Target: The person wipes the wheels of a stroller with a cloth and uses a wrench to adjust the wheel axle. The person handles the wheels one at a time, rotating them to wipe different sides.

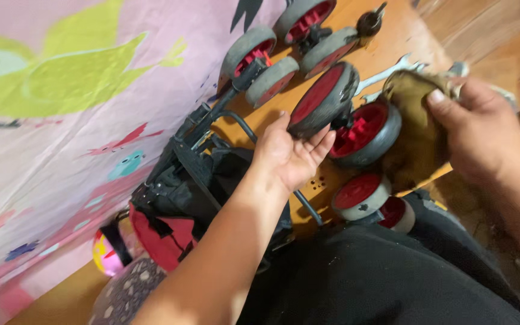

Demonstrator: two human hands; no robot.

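A folded stroller with a black frame lies on its side on the wooden floor, its grey wheels with red hubs pointing up. My left hand cups the grey tyre of one double wheel from below, palm up, fingers on the rim. My right hand grips a dirty brown rag pressed against the neighbouring wheel of that pair.
More wheel pairs stand at the top and lower right. A silver spanner lies on the floor behind the wheels. A pink bedsheet with a green bird fills the left. A colourful ball sits lower left.
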